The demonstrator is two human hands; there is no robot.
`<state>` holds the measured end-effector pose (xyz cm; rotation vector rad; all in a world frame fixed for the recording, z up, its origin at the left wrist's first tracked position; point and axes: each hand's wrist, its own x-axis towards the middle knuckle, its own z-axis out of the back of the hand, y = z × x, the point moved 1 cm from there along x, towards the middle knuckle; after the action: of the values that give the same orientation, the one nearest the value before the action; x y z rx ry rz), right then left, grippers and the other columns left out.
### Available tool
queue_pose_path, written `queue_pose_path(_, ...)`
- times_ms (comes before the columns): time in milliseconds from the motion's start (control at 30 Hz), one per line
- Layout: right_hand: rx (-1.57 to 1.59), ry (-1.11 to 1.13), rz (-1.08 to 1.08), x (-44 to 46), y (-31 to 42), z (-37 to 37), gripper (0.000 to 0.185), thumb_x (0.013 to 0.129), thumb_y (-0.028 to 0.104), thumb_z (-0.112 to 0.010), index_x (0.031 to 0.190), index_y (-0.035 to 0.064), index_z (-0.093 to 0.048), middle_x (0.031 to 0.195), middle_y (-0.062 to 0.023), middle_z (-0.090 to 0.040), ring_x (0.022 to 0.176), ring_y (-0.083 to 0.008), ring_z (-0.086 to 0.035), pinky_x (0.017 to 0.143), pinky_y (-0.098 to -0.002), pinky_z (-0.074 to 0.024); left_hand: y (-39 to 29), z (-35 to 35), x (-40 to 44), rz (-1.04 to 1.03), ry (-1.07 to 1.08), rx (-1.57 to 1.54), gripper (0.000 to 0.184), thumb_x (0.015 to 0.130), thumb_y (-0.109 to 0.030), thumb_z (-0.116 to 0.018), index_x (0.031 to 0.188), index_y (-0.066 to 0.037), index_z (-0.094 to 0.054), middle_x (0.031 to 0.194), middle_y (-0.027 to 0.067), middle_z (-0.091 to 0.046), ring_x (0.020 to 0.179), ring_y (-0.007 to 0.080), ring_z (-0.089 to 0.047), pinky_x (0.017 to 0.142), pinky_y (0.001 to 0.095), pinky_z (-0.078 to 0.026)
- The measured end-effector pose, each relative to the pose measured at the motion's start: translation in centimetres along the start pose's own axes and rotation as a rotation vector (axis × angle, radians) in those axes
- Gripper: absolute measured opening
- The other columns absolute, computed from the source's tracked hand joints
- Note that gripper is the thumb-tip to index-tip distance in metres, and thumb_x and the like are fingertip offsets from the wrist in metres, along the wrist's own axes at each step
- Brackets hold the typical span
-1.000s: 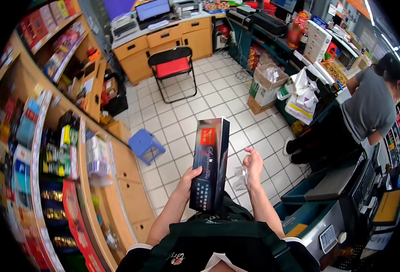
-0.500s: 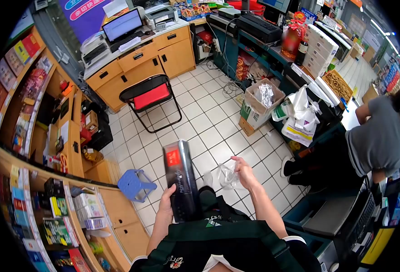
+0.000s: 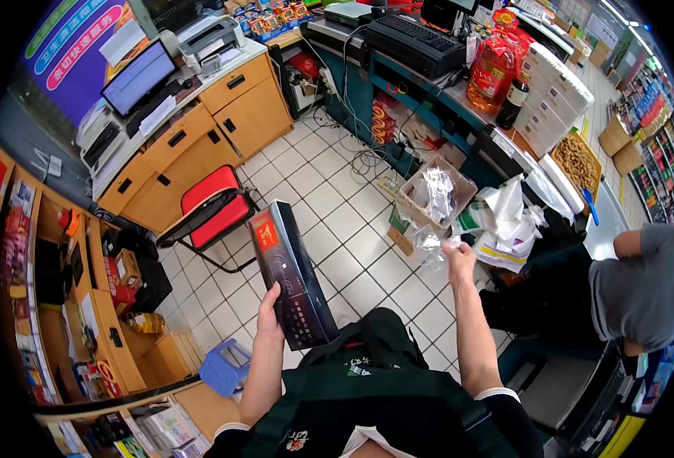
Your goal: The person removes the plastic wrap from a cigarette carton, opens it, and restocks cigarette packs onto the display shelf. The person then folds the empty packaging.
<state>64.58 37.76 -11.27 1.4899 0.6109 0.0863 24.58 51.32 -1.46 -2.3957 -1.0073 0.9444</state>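
Note:
A long black box (image 3: pixel 291 278) with a red label at its upper end is held in my left hand (image 3: pixel 270 314), whose thumb lies along its left edge. My right hand (image 3: pixel 461 259), fingers closed, is stretched out to the right and holds crumpled clear plastic wrap (image 3: pixel 430 246). The wrap hangs at the near edge of an open cardboard box (image 3: pixel 409 204), which has more clear plastic (image 3: pixel 440 191) inside. White plastic bags (image 3: pixel 509 217) hang just right of that box.
A red folding chair (image 3: pixel 218 206) and a blue stool (image 3: pixel 224 368) stand on the tiled floor. Wooden drawers (image 3: pixel 253 114) are beyond. At the right counter, a person in a grey shirt (image 3: pixel 638 290) leans near a tray of brown items (image 3: pixel 577 162). Shelves (image 3: pixel 46 282) line the left.
My right hand has moved right and forward with the plastic wrap, up to the cardboard box. The view has turned right. My left hand still holds the black box.

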Motion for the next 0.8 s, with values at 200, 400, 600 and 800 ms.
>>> queue_pose_path(200, -0.262, -0.165, 0.059, 14.2, -0.4, -0.5, 0.016, 0.067, -0.003, -0.072, 0.079, 0.0009, -0.062, 0.075, -0.0035, -0.063, 0.065, -0.0118, -0.054, 0.061, -0.0267, -0.0416, 1.6, -3.9, 7.2, 0.089, -0.096, 0.013, 0.039, 0.085, -0.030, -0.060, 0.109, 0.001, -0.057, 0.099, 0.0128, -0.065, 0.087, 0.0241, -0.064, 0.078, 0.0371, -0.053)
queue_pose_path(400, -1.024, -0.255, 0.354, 24.9, -6.3, -2.9, 0.033, 0.056, 0.014, -0.080, 0.082, -0.0013, -0.066, 0.074, -0.0177, -0.064, 0.068, -0.0355, -0.060, 0.068, -0.0407, -0.0484, 4.4, -6.7, 12.2, 0.086, -0.438, -0.019, 0.037, 0.086, -0.028, -0.058, 0.112, -0.001, -0.055, 0.099, 0.0127, -0.064, 0.089, 0.0260, -0.062, 0.080, 0.0388, -0.051)
queue_pose_path(600, -0.866, 0.087, -0.399, 31.3, -13.1, -6.2, 0.048, 0.064, 0.015, -0.076, 0.106, -0.0018, -0.062, 0.089, -0.0190, -0.067, 0.080, -0.0276, -0.067, 0.066, -0.0398, -0.0553, 6.4, -9.5, 17.4, 0.127, -0.559, 0.074, 0.034, 0.089, -0.024, -0.055, 0.115, -0.002, -0.054, 0.100, 0.0125, -0.065, 0.089, 0.0240, -0.064, 0.079, 0.0372, -0.053)
queue_pose_path(800, -1.390, 0.366, -0.293, 33.9, -20.0, -8.4, 0.035, 0.073, 0.018, -0.070, 0.101, -0.0031, -0.065, 0.096, -0.0143, -0.068, 0.089, -0.0254, -0.065, 0.081, -0.0397, -0.0497, 11.1, -8.5, 21.3, 0.146, -0.605, -0.002, 0.043, 0.086, -0.029, -0.062, 0.117, -0.002, -0.053, 0.099, 0.0127, -0.065, 0.085, 0.0256, -0.065, 0.076, 0.0382, -0.054)
